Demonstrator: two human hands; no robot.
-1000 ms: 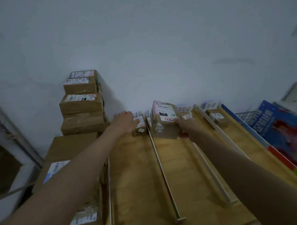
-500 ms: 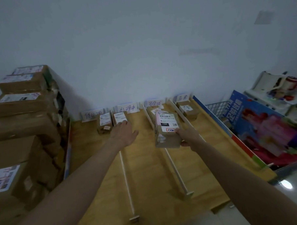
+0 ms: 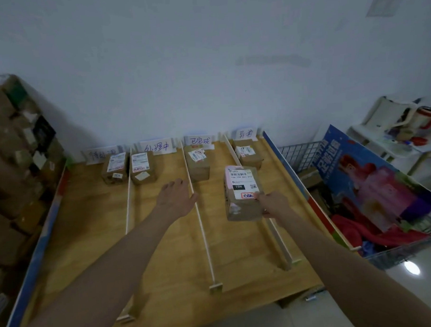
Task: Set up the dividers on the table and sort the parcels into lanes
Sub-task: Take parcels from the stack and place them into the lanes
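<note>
- Brown cardboard parcel (image 3: 243, 193), white shipping label on top w/ a red-edged sticker, is grasped at its near end by the right hand (image 3: 273, 205); thumb on the sticker, other fingers hidden under/behind the box.
- Landmark = right divider (image 3: 276, 232), the pale rail running from the wall toward the camera. Held parcel sits right over that rail, seemingly lifted off the table (image 3: 164, 252), so it belongs to no lane yet.
- Left hand (image 3: 176, 198) is released, fingers relaxed & spread, holding nothing; well left of the right divider, just beside the middle divider (image 3: 201, 225), thumb about touching it (can't tell for sure).
- Four lanes, each w/ a handwritten card at the wall & one parcel already in. Sticker on the held box looks like the third lane's card (image 3: 198, 140), one lane left of the right divider; print is small, so prob. not certain.
- Risks, as I judge them:
  - Set down where it hangs, box would straddle the rail, tip, or shove it sideways; rails look thin & light.
  - End-only grip w/ one hand: box may droop or slip.
  - Misread sticker = wrong lane.
  - Pushing it deep could bump the parcel in that lane (image 3: 197, 161) into the card.
</note>
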